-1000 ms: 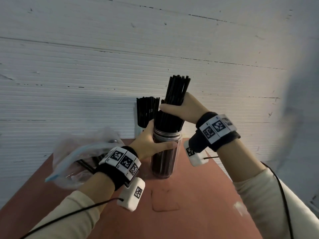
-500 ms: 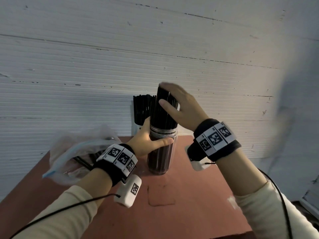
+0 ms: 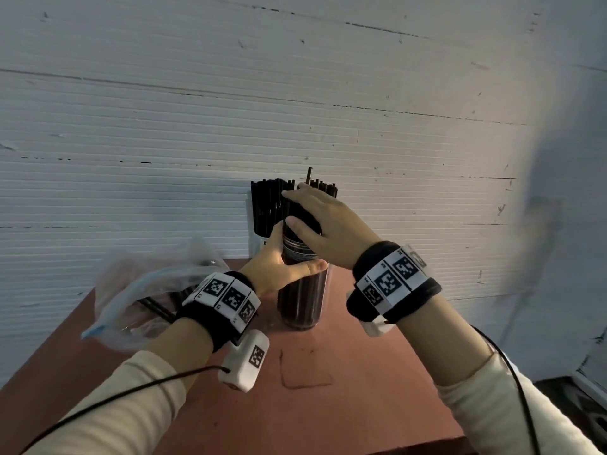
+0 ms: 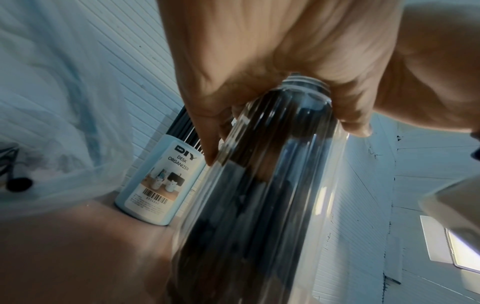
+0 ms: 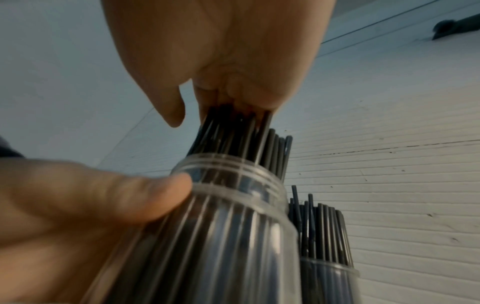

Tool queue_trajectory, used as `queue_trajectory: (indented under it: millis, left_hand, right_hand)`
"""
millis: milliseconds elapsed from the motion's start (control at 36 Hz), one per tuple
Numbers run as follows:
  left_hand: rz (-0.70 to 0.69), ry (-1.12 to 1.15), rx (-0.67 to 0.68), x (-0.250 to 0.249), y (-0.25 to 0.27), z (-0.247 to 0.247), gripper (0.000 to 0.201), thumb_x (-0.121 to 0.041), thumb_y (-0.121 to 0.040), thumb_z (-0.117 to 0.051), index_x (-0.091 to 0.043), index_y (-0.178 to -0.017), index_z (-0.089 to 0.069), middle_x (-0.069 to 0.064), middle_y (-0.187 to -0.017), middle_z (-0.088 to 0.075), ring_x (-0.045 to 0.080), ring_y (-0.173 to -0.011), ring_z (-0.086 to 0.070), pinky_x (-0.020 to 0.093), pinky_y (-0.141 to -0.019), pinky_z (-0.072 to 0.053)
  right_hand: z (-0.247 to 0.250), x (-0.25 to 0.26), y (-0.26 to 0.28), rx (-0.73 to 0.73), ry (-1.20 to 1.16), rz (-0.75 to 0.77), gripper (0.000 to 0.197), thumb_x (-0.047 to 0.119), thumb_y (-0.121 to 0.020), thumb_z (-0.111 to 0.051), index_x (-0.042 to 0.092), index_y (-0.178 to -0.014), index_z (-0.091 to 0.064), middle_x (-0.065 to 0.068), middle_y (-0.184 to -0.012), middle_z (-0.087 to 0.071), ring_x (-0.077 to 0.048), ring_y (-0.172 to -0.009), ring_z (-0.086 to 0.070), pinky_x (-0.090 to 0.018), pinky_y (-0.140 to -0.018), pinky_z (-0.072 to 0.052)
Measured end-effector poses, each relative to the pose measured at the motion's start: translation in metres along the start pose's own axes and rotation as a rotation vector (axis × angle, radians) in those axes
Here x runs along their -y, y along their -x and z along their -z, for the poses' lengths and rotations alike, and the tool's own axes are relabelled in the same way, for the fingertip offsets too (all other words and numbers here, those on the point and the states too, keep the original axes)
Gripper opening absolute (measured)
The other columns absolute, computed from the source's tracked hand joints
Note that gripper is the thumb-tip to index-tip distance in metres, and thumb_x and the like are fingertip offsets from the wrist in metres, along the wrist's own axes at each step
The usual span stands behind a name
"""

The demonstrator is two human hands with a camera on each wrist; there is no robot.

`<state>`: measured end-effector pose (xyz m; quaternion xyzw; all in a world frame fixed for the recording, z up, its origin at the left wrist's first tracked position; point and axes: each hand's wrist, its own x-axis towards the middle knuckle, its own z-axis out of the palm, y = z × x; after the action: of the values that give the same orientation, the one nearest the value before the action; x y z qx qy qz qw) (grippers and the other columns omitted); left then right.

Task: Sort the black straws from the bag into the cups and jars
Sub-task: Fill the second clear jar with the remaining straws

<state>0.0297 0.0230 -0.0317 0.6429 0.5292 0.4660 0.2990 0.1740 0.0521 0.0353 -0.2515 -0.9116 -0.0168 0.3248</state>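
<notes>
A clear plastic jar (image 3: 302,300) (image 4: 259,205) (image 5: 221,236) stands upright on the table, packed with black straws (image 5: 233,131). My left hand (image 3: 282,267) (image 4: 272,51) grips it just under the threaded neck, thumb in front. My right hand (image 3: 322,221) (image 5: 228,61) lies over the straw tops, palm pressing on them and thumb loose at the side. A few straw tips (image 3: 323,187) show past its fingers, one standing higher. Behind the jar, a pale blue cup (image 4: 166,181) also holds black straws (image 3: 266,205) (image 5: 319,226).
A crumpled clear bag (image 3: 138,290) (image 4: 52,102) with a few black straws (image 3: 157,307) lies left of my left wrist. The reddish table (image 3: 328,405) meets a white ribbed wall (image 3: 427,159) right behind the cup. The table's right edge runs close under my right forearm.
My right hand let go of the raised bundle's side and moved onto its top. The straws have gone down into the jar. The left hand stayed on the jar.
</notes>
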Motion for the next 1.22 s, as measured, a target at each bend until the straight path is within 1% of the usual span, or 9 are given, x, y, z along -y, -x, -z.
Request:
queue_trajectory:
  millis: [111, 250, 417, 583, 722, 889, 1000, 1083, 1222]
  left_hand:
    - [-0.004, -0.005, -0.004, -0.002, 0.001, 0.000, 0.080, -0.036, -0.078, -0.079, -0.034, -0.138, -0.025, -0.026, -0.114, -0.056, -0.026, -0.095, -0.050, 0.006, -0.087, -0.040]
    - [0.013, 0.005, -0.004, -0.003, 0.002, -0.001, 0.099, -0.033, -0.078, -0.079, -0.022, -0.149, -0.010, -0.013, -0.130, -0.051, -0.005, -0.113, -0.052, 0.013, -0.092, -0.037]
    - [0.071, -0.008, 0.052, 0.000, -0.001, 0.004, 0.120, -0.047, -0.054, -0.082, -0.024, -0.147, -0.009, -0.012, -0.125, -0.052, 0.006, -0.118, -0.053, 0.034, -0.105, -0.044]
    - [0.083, -0.009, 0.066, -0.002, 0.003, 0.006, 0.119, -0.055, -0.054, -0.081, -0.029, -0.148, -0.013, -0.012, -0.132, -0.051, 0.006, -0.124, -0.050, 0.039, -0.110, -0.039]
    - [0.089, 0.001, 0.051, -0.003, 0.008, 0.004, 0.114, -0.052, -0.057, -0.081, -0.029, -0.147, -0.016, -0.010, -0.132, -0.052, 0.006, -0.123, -0.051, 0.040, -0.111, -0.039]
    - [0.141, -0.082, 0.109, -0.012, 0.022, 0.012, 0.120, -0.024, -0.068, -0.076, -0.026, -0.154, 0.007, -0.004, -0.151, -0.030, 0.008, -0.135, -0.036, 0.029, -0.108, -0.036]
    - [0.064, -0.167, -0.094, -0.014, 0.041, 0.029, 0.080, 0.001, -0.085, -0.062, -0.026, -0.147, -0.019, -0.010, -0.124, -0.044, -0.019, -0.102, -0.050, 0.005, -0.082, -0.041]
    - [-0.021, -0.396, -0.197, -0.015, 0.058, 0.057, 0.051, -0.006, -0.087, -0.059, -0.024, -0.133, -0.049, -0.008, -0.125, -0.054, 0.007, -0.118, -0.051, 0.019, -0.096, -0.038]
    - [0.050, -0.471, -0.245, -0.021, 0.095, 0.107, 0.023, -0.039, -0.070, -0.052, -0.043, -0.091, -0.061, -0.019, -0.108, -0.062, 0.009, -0.105, -0.057, 0.032, -0.093, -0.047]
  right_hand:
    - [0.005, 0.001, 0.001, -0.035, -0.036, 0.027, 0.045, 0.033, -0.100, -0.044, 0.017, -0.143, -0.043, 0.000, -0.147, -0.044, -0.010, -0.140, -0.032, -0.025, -0.113, -0.028]
    - [0.011, -0.005, -0.010, -0.089, -0.070, -0.003, 0.054, 0.031, -0.102, -0.040, 0.013, -0.151, -0.024, 0.002, -0.160, -0.016, -0.010, -0.147, -0.013, -0.024, -0.118, -0.013]
    - [0.005, -0.011, -0.005, -0.012, -0.117, -0.087, 0.039, 0.031, -0.103, -0.036, 0.011, -0.129, -0.056, -0.001, -0.141, -0.048, -0.012, -0.129, -0.044, -0.013, -0.102, -0.026]
    - [0.006, -0.006, 0.001, -0.125, -0.127, 0.025, 0.048, 0.032, -0.101, -0.044, 0.017, -0.146, -0.037, 0.004, -0.152, -0.035, -0.007, -0.138, -0.033, -0.013, -0.109, -0.025]
    - [0.003, 0.001, 0.004, -0.006, -0.001, 0.048, 0.043, 0.031, -0.102, -0.040, 0.015, -0.142, -0.044, -0.001, -0.142, -0.049, -0.014, -0.129, -0.047, -0.025, -0.106, -0.038]
    - [0.005, 0.007, 0.004, 0.009, 0.064, 0.037, 0.046, 0.036, -0.101, -0.041, 0.017, -0.142, -0.044, 0.002, -0.144, -0.047, -0.013, -0.131, -0.044, -0.024, -0.107, -0.035]
    - [0.006, 0.016, 0.002, -0.079, 0.018, 0.041, 0.049, 0.036, -0.099, -0.044, 0.017, -0.144, -0.041, 0.004, -0.151, -0.037, -0.012, -0.138, -0.035, -0.021, -0.111, -0.025]
    - [0.004, 0.030, 0.001, -0.208, -0.035, 0.092, 0.044, 0.030, -0.098, -0.048, 0.013, -0.138, -0.048, 0.000, -0.144, -0.045, -0.016, -0.131, -0.043, -0.024, -0.108, -0.031]
    - [-0.018, 0.062, -0.001, -0.257, -0.178, 0.149, 0.023, 0.020, -0.093, -0.054, 0.008, -0.110, -0.064, -0.002, -0.107, -0.062, -0.015, -0.101, -0.058, -0.022, -0.089, -0.044]
